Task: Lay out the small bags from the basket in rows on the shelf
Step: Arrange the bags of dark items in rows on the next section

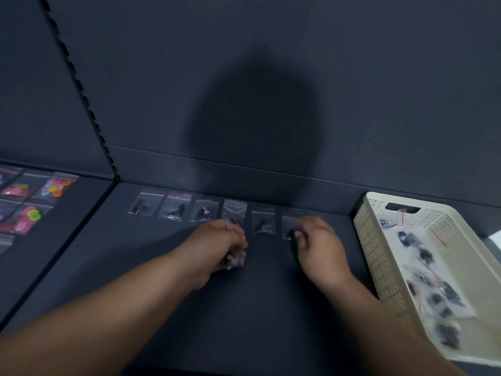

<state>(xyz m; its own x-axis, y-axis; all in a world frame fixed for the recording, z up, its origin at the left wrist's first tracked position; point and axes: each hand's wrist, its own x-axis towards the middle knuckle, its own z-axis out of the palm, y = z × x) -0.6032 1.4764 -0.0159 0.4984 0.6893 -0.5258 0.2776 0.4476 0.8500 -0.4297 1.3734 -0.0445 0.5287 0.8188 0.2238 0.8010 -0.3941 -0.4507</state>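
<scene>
Several small clear bags with dark parts lie in one row along the back of the dark shelf. My left hand is curled around a small bunch of bags just in front of the row. My right hand pinches the near edge of the rightmost bag in the row, which lies on the shelf. The cream perforated basket stands at the right and holds several more bags.
A slotted upright divides this shelf from the bay on the left, where bags of bright coloured pieces lie in rows. The shelf's back wall rises right behind the row. Bare dark shelf stretches in front of my hands.
</scene>
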